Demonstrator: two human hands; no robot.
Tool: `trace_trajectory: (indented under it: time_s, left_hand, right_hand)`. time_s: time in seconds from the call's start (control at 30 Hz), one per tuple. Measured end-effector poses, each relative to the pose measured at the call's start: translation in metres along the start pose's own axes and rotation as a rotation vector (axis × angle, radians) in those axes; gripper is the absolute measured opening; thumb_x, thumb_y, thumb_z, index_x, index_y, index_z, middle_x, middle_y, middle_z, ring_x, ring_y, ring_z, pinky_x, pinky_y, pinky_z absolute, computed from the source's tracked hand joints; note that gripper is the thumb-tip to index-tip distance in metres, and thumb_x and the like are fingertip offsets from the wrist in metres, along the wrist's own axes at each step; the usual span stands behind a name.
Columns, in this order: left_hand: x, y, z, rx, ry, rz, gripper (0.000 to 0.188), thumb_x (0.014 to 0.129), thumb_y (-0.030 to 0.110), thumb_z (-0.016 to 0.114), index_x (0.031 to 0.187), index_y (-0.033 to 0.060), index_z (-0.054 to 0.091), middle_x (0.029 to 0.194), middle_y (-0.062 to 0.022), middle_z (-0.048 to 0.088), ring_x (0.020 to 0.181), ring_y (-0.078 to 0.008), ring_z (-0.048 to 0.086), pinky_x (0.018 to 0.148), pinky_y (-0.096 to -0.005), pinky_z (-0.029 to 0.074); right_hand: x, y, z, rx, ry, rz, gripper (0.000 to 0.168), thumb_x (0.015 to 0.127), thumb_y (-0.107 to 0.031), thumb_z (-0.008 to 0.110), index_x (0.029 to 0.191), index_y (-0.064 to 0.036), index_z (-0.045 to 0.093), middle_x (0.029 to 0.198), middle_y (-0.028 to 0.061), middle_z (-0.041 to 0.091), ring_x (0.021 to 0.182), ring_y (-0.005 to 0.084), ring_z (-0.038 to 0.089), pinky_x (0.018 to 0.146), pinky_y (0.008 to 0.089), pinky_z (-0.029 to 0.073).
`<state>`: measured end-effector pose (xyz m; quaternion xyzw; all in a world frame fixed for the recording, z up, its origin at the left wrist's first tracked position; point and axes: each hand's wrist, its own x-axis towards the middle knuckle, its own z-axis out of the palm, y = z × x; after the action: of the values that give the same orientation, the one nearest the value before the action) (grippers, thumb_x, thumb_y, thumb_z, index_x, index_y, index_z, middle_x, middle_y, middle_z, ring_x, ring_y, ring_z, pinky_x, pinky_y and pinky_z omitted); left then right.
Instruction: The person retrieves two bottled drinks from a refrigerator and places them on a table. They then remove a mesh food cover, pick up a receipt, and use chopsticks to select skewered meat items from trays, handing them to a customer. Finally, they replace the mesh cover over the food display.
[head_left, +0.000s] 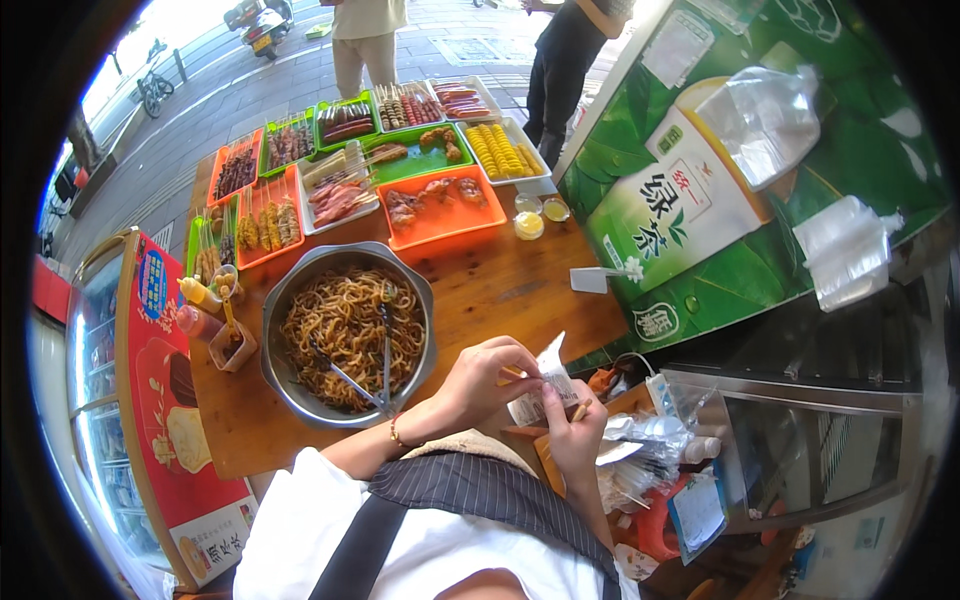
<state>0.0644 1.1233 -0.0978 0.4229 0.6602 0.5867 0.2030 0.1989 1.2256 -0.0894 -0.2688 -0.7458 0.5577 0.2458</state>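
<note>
Both hands meet at a printed paper food bag (553, 386) near the table's front right edge. My left hand (487, 375) pinches the bag's upper edge with thumb and fingers. My right hand (574, 424) grips its lower side, and the tip of what looks like a wooden stick (581, 409) pokes out between the fingers. What the bag holds is hidden. To the left, a large metal bowl (271, 337) holds fried noodles (337, 322), with metal tongs (385, 352) resting in them. An orange tray (450, 225) with pieces of cooked meat lies beyond the bowl.
Trays of skewers, sausages and a white tray (541, 174) of corn-like yellow food line the far side. Sauce bottles (199, 294) stand left of the bowl. A green printed panel (637, 225) carries plastic bags (847, 255). Two people (367, 45) stand beyond the table (510, 285).
</note>
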Motion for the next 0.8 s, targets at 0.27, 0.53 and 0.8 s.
trace_trajectory:
  time_s: [0.27, 0.53, 0.8]
  left_hand:
    - [-0.016, -0.023, -0.084, -0.088, 0.197, -0.221, 0.019, 0.078, 0.007, 0.073, 0.091, -0.001, 0.061, 0.079, -0.0046, 0.065, 0.072, -0.0092, 0.062, 0.065, -0.0239, 0.053]
    - [-0.03, -0.032, -0.11, 0.023, 0.364, 0.069, 0.018, 0.081, 0.0, 0.066, 0.099, 0.0043, 0.066, 0.087, -0.0071, 0.061, 0.077, -0.0163, 0.06, 0.066, -0.0273, 0.052]
    - [-0.022, -0.038, -0.127, 0.65, 0.599, 0.107, 0.02, 0.069, 0.006, 0.073, 0.087, 0.0113, 0.07, 0.1, -0.0091, 0.057, 0.096, -0.0262, 0.053, 0.073, -0.0354, 0.051]
  right_hand:
    - [0.047, -0.021, 0.082, -0.022, -0.258, -0.042, 0.011, 0.087, -0.009, 0.062, 0.087, 0.003, 0.062, 0.07, 0.0047, 0.062, 0.066, 0.0067, 0.054, 0.06, 0.0243, 0.045]
    - [0.112, -0.03, 0.116, 0.126, -0.613, 0.286, 0.016, 0.088, -0.01, 0.062, 0.097, 0.003, 0.065, 0.082, 0.0062, 0.067, 0.069, 0.0089, 0.062, 0.061, 0.0242, 0.051]
    - [0.178, -0.027, 0.148, 0.248, -0.926, 0.45, 0.026, 0.09, -0.026, 0.062, 0.094, -0.001, 0.065, 0.074, 0.0022, 0.063, 0.057, 0.004, 0.051, 0.049, 0.0212, 0.04]
